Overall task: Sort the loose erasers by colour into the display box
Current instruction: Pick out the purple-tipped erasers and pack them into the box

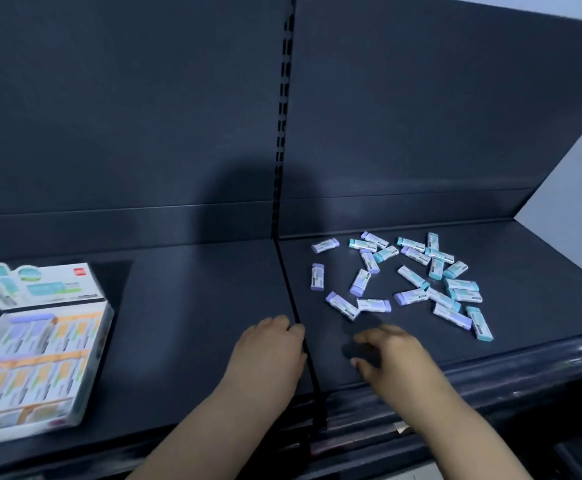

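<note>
display box [97, 365]: purple, orange rows | loose erasers [411, 296]: on shelf [196, 289]

Just one view: the shelf [196, 289] is being looked down on from head height, close up, facing the back panel [109, 98].

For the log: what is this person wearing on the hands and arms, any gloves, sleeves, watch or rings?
Nothing worn shows. The left hand and right hand are ungloved, and both arms are bare to the bottom edge, with no sleeve, watch or bracelet. The picture is too soft to rule out a thin ring.
</note>
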Motion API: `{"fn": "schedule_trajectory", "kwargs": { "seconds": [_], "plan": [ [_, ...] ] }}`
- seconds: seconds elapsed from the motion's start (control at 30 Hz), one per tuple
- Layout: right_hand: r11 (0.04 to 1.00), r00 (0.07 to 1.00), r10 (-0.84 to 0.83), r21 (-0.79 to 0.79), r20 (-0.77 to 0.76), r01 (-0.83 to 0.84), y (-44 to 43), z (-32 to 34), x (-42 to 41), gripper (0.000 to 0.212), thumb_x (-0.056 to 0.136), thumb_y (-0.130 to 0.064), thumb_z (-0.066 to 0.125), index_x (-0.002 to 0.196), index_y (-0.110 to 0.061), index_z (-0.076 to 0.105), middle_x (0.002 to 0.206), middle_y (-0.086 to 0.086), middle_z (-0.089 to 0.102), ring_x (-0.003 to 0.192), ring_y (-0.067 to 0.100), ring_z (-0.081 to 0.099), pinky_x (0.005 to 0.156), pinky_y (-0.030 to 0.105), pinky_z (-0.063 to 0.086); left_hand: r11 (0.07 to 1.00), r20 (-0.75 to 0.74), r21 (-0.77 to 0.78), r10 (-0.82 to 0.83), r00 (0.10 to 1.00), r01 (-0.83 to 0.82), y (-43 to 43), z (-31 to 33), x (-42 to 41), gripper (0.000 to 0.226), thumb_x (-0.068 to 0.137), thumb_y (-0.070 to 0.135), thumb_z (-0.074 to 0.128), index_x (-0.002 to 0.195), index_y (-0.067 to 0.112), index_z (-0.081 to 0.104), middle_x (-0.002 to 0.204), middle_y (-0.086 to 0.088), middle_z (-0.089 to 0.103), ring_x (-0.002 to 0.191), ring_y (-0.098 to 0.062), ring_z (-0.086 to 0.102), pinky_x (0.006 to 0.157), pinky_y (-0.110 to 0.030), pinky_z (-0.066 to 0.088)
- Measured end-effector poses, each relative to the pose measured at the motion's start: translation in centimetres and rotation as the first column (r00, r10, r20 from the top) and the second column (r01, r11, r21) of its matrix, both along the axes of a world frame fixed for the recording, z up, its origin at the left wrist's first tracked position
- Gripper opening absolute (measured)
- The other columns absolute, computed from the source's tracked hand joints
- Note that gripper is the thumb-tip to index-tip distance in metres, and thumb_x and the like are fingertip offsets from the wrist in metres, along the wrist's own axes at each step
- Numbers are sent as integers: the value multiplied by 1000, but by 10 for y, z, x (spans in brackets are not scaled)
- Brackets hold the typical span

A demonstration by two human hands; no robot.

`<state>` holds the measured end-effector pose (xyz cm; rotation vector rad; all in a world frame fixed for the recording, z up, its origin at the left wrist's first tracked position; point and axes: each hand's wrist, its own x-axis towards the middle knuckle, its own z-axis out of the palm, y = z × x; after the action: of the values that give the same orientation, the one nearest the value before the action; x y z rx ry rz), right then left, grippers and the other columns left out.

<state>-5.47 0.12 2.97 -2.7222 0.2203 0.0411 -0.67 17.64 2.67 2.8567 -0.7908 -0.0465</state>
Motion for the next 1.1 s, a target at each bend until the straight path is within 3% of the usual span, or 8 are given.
{"fn": "schedule_trajectory", "kwargs": {
  "seconds": [0.33, 0.53, 0.6, 0.7, 0.8, 0.83, 0.93, 1.1],
  "plan": [
    [998, 998, -48, 52, 44, 46, -61, -13, 28, 28, 83, -20, 63, 111, -20, 65, 112, 2, 59, 100, 20, 59, 89, 27, 45, 999, -24, -23, 41, 999, -42, -57, -13, 29, 54, 95, 38, 47, 141, 16, 32, 134, 0, 36, 123, -18, 36, 99, -30, 38],
    [986, 986, 167, -24, 15, -167, -112, -12, 59, 29, 88, -24, 56, 116, -24, 60, 115, 0, 52, 110, 18, 51, 94, 27, 41, 993, 94, 17, 117, 989, -119, -110, -6, 35, 48, 93, 39, 47, 138, 23, 37, 134, 5, 38, 126, -18, 34, 100, -30, 32],
    [970, 969, 241, -44, 46, -239, -120, -14, 67, 31, 87, -25, 57, 117, -25, 59, 114, 0, 51, 109, 18, 51, 93, 29, 43, 990, 100, 81, 103, 990, -111, -123, -8, 36, 43, 86, 38, 57, 128, 28, 49, 124, 6, 48, 119, -18, 43, 94, -31, 34],
    [941, 941, 335, -78, 50, -330, -129, -20, 74, 32, 86, -27, 57, 119, -23, 57, 113, 1, 48, 109, 19, 48, 92, 30, 42, 986, 81, 76, 140, 987, -146, -146, -5, 38, 40, 46, 36, 84, 82, 30, 70, 83, 9, 63, 82, -16, 60, 67, -29, 46],
    [917, 914, 399, -65, 80, -394, -140, -26, 76, 29, 85, -27, 59, 114, -23, 61, 109, 1, 49, 107, 20, 49, 91, 30, 42, 973, 95, 171, 143, 985, -158, -163, -7, 33, 26, 76, 27, 68, 102, 24, 65, 106, 2, 58, 106, -21, 51, 84, -33, 39],
    [914, 909, 406, -48, 95, -404, -145, -28, 76, 29, 84, -27, 59, 113, -24, 61, 108, 0, 50, 107, 18, 49, 92, 29, 42, 975, 149, 142, 151, 977, -172, -167, -8, 31, 26, 69, 29, 74, 93, 24, 67, 100, 2, 61, 100, -20, 55, 80, -33, 42],
    [909, 900, 409, 15, 151, -416, -156, -30, 80, 29, 85, -27, 60, 113, -25, 62, 107, -3, 51, 108, 15, 49, 92, 26, 42, 977, 76, 103, 181, 981, -188, -172, -16, 23, 42, 22, 29, 89, 55, 24, 64, 61, 6, 60, 60, -13, 60, 53, -24, 48],
    [893, 881, 406, 100, 245, -439, -156, -29, 91, 23, 85, -24, 61, 108, -22, 65, 95, -9, 48, 98, 13, 54, 88, 22, 43, 973, 106, 148, 164, 981, -179, -172, -34, 10, 32, 33, 32, 85, 51, 21, 62, 53, 3, 56, 49, -13, 57, 47, -19, 44]
  ]
}}
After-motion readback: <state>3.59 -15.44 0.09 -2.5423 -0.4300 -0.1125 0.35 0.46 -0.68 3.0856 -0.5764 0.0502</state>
